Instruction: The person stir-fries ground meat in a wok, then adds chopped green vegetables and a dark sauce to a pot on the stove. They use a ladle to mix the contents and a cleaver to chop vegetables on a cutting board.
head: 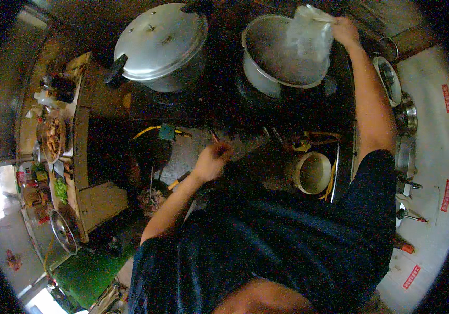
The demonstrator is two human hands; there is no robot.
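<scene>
My right hand (345, 32) grips a translucent plastic bag (311, 33) over the far right side of a large open metal pot (261, 74). The inside of the pot looks hazy, and its contents cannot be made out. My left hand (210, 161) is in front of my body, below the stove edge, with its fingers curled. Blur and darkness hide whether anything is in it; a thin reddish stick-like thing (214, 136) shows just beyond the fingers. Left of the open pot stands a big lidded pressure cooker (161, 43) with black handles.
A pale bucket (314, 172) stands low to the right near a yellow hose (322, 135). Along the left, a wooden counter (81, 149) bears a dish of food (53, 135) and chopped greens (61, 190). Metal bowls (407, 114) and taps (411, 182) line the right wall.
</scene>
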